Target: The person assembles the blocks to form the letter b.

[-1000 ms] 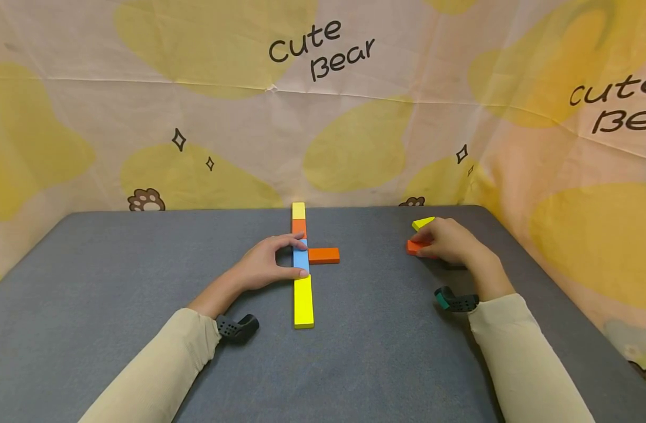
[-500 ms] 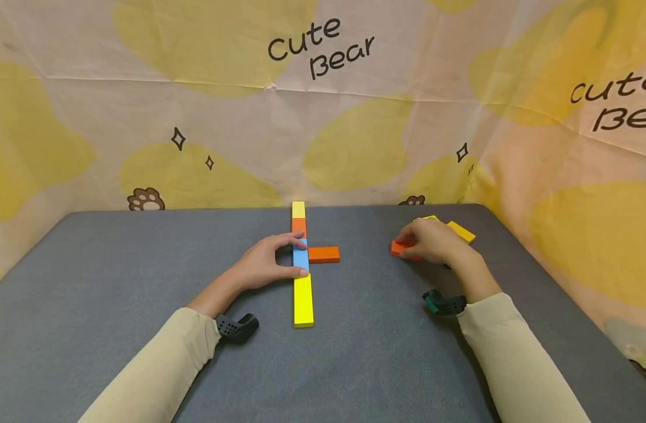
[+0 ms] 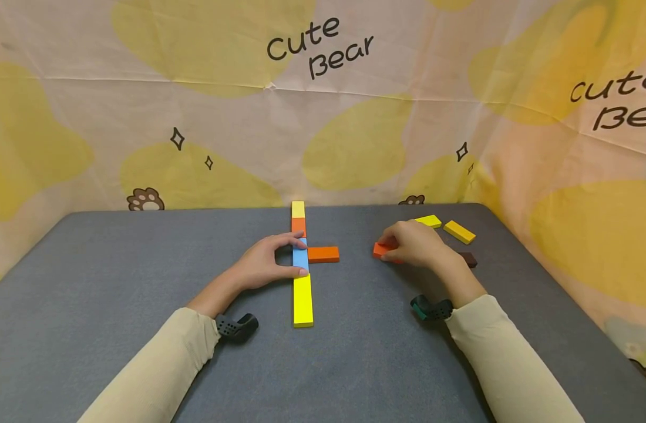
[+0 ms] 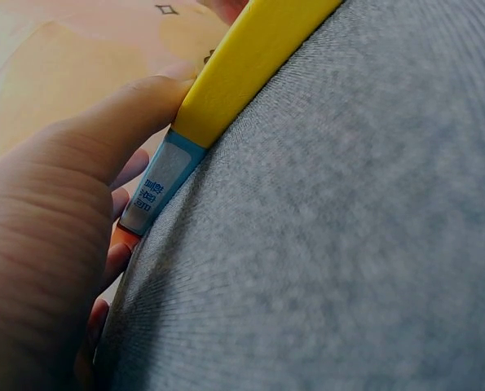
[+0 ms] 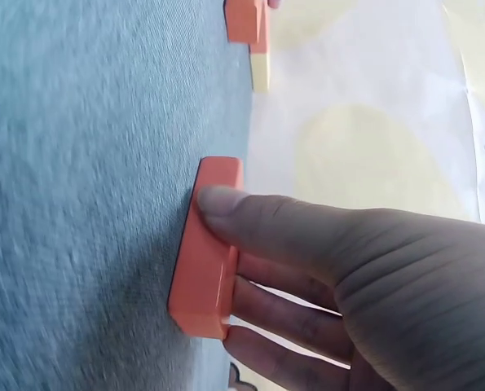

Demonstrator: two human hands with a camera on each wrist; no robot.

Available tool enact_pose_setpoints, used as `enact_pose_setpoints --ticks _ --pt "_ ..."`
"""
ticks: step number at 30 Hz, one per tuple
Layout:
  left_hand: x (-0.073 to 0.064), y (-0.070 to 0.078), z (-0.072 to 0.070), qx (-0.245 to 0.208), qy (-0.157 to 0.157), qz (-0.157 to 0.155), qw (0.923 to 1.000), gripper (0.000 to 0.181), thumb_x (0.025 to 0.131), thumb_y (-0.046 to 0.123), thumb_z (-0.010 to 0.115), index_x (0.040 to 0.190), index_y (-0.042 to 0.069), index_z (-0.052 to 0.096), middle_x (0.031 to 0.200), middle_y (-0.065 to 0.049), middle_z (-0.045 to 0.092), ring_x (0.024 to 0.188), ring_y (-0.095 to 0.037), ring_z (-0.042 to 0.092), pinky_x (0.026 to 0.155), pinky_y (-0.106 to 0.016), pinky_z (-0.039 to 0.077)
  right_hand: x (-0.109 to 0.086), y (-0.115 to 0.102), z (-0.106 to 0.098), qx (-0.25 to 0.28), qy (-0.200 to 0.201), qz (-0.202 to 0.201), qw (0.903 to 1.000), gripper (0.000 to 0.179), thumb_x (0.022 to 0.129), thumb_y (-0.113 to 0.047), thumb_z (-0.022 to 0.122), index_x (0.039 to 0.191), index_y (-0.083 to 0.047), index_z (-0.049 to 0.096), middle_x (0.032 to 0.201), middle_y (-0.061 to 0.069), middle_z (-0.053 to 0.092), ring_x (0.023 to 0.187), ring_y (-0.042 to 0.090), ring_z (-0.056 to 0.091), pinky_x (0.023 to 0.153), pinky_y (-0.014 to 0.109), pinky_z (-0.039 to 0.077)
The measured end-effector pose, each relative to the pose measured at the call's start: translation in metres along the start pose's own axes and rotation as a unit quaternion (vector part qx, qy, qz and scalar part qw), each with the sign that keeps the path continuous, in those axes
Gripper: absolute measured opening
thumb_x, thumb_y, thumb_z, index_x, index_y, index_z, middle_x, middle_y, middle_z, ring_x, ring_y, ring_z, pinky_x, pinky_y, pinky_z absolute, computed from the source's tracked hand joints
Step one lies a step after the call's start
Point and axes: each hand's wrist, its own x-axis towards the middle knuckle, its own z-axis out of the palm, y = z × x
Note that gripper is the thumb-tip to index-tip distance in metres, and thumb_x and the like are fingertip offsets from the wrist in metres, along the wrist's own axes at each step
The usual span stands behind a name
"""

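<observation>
A straight column of blocks lies on the table: pale yellow (image 3: pixel 298 210), orange-red (image 3: pixel 299 225), blue (image 3: pixel 300 260) and a long bright yellow block (image 3: pixel 303 301). An orange block (image 3: pixel 323 254) sticks out rightward from the blue one. My left hand (image 3: pixel 262 263) holds the blue block, thumb near its joint with the long yellow block, forefinger across its far part. The left wrist view shows a printed label (image 4: pixel 155 181) on the blue block's side. Further right, my right hand (image 3: pixel 419 244) pinches a red-orange block (image 5: pixel 203 265) between thumb and fingers, low over the cloth.
Behind the right hand lie a bright yellow block (image 3: pixel 430 221) and a darker yellow block (image 3: pixel 460 232). A dark brown block (image 3: pixel 468 259) shows beside the right forearm. The grey-covered table (image 3: pixel 355 364) ends at a patterned cloth backdrop (image 3: pixel 222 106).
My right hand has slid left with the red-orange block, uncovering the yellow blocks and the brown one behind it. The left hand and the column stay in place.
</observation>
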Motion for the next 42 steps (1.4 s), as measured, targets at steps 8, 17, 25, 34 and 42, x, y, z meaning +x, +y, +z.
enact_pose_setpoints --ticks 8,17,25,34,42 --pt "0.000 0.000 0.000 0.005 -0.001 -0.005 1.0000 0.051 0.083 0.041 0.082 0.127 0.022 0.066 0.158 0.005 0.046 0.150 -0.027 0.038 0.122 -0.054 0.031 0.005 -0.013 0.006 0.010 0.003 -0.013 0.9999 0.030 0.085 -0.028 0.082 0.111 -0.012 0.078 0.100 0.003 0.077 0.085 0.018 0.065 0.075 0.037 0.053" --pt "0.000 0.000 -0.001 -0.002 0.001 0.004 1.0000 0.048 0.083 0.039 0.082 0.126 0.022 0.066 0.158 0.004 0.047 0.151 -0.028 0.038 0.122 -0.055 0.030 0.007 -0.025 0.011 0.023 -0.004 -0.017 0.9996 0.031 0.085 -0.030 0.082 0.112 -0.015 0.078 0.101 0.001 0.077 0.087 0.017 0.064 0.077 0.037 0.053" --pt "0.002 -0.002 0.001 -0.002 0.005 0.003 1.0000 0.048 0.082 0.040 0.083 0.124 0.023 0.067 0.158 0.005 0.048 0.150 -0.027 0.039 0.122 -0.053 0.031 0.009 -0.032 0.015 0.021 0.004 -0.020 0.9996 0.031 0.085 -0.033 0.082 0.111 -0.016 0.079 0.098 -0.001 0.077 0.083 0.015 0.065 0.074 0.035 0.053" --pt "0.001 -0.002 0.000 0.000 0.004 0.006 1.0000 0.049 0.083 0.041 0.083 0.125 0.022 0.067 0.158 0.004 0.047 0.150 -0.027 0.040 0.122 -0.053 0.031 0.010 -0.042 0.019 0.035 0.019 -0.014 0.9991 0.034 0.084 -0.033 0.083 0.113 -0.017 0.078 0.098 0.002 0.077 0.087 0.017 0.067 0.079 0.036 0.055" --pt "0.001 -0.002 0.000 0.003 0.001 -0.001 1.0000 0.050 0.083 0.042 0.083 0.126 0.022 0.066 0.158 0.004 0.047 0.150 -0.027 0.039 0.122 -0.054 0.031 0.010 -0.047 0.020 0.047 0.009 -0.015 0.9987 0.039 0.085 -0.035 0.082 0.117 -0.013 0.077 0.098 0.003 0.076 0.082 0.015 0.064 0.073 0.031 0.054"
